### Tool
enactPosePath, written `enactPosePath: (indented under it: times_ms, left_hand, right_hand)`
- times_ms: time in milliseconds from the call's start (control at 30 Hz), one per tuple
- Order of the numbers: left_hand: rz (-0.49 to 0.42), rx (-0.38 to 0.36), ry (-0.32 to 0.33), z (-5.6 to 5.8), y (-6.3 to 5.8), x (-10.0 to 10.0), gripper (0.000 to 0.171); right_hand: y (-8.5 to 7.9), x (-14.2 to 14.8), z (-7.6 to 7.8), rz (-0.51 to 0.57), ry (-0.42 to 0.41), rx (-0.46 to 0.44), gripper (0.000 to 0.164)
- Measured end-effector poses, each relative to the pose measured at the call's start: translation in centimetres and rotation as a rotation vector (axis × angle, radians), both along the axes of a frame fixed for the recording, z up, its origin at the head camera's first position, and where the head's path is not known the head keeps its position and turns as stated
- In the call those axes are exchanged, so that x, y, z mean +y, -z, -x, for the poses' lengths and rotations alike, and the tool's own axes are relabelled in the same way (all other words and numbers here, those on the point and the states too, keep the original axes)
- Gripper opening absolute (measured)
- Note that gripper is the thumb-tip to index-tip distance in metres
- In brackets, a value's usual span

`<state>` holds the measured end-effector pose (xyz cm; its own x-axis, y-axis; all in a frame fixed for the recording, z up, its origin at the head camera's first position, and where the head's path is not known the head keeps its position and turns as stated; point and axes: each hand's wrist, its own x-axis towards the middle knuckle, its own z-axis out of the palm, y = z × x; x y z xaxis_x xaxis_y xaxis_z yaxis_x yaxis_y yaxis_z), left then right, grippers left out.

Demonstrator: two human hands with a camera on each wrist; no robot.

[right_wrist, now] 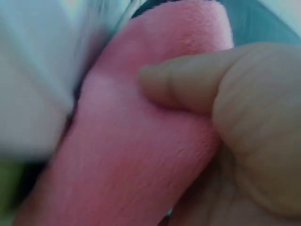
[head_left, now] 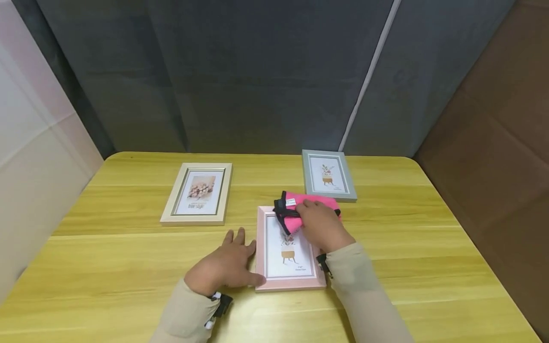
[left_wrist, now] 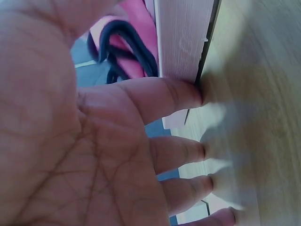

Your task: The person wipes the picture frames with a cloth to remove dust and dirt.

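A pink picture frame (head_left: 259, 252) lies face up near the front of the table, its print showing a plant in a pot on legs. My left hand (head_left: 227, 264) is spread at its left side, thumb at the lower left corner. In the left wrist view a fingertip (left_wrist: 190, 94) touches the frame's side edge (left_wrist: 183, 42). My right hand (head_left: 323, 226) grips a folded pink cloth (head_left: 317, 197) with black edging over the upper part of the frame. The right wrist view shows the thumb (right_wrist: 183, 82) pressed into the fuzzy cloth (right_wrist: 127, 136).
A cream picture frame (head_left: 169, 205) lies at the back left, with a flower print in it. At the back right lies a grey-blue frame (head_left: 350, 190), just beyond the cloth. Dark curtain (head_left: 257, 76) hangs behind the wooden table (head_left: 107, 267).
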<state>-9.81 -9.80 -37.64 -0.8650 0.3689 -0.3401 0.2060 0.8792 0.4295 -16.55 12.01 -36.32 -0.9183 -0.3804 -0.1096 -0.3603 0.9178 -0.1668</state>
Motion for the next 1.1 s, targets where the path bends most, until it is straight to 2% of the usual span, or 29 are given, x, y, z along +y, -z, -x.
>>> enactPosePath:
  times_ms: [133, 233, 367, 433, 600, 700, 833, 967, 1100]
  left_hand:
    - [-0.002, 0.006, 0.005, 0.0, 0.0, -0.1, 0.092]
    - [0.000, 0.011, 0.007, 0.1, -0.1, -0.1, 0.091]
    - [-0.001, 0.013, 0.008, 0.0, -0.1, -0.2, 0.091]
    - [-0.002, 0.008, 0.006, 0.0, -0.1, -0.2, 0.091]
    - [-0.004, -0.011, -0.009, -0.1, 0.1, -0.1, 0.091]
    - [-0.003, -0.013, -0.014, -0.1, 0.2, -0.1, 0.092]
    - [-0.007, -0.004, -0.007, -0.2, 0.1, -0.1, 0.092]
    - [-0.005, -0.001, 0.000, -0.1, -0.1, -0.1, 0.092]
    - [-0.001, -0.002, -0.001, 0.0, -0.2, 0.0, 0.092]
  right_hand:
    - [0.5, -1.9, -0.5, -0.027, -0.145, 0.074, 0.046]
    - [0.3, -2.9, -1.1, -0.016, -0.190, 0.068, 0.048]
    - [-0.3, -2.4, -1.2, 0.043, -0.147, -0.008, 0.051]
    - [-0.6, -1.5, -1.0, 0.059, -0.093, -0.031, 0.051]
    - [-0.6, 0.7, -0.3, 0.045, 0.048, -0.042, 0.044]
    - [-0.2, 0.9, -0.2, 0.010, 0.059, -0.028, 0.042]
    - [0.1, -0.4, -0.5, -0.022, -0.044, 0.026, 0.044]
    - [0.1, -2.0, -1.1, 0.000, -0.145, 0.014, 0.050]
    - [-0.3, -2.4, -1.5, 0.027, -0.155, -0.025, 0.053]
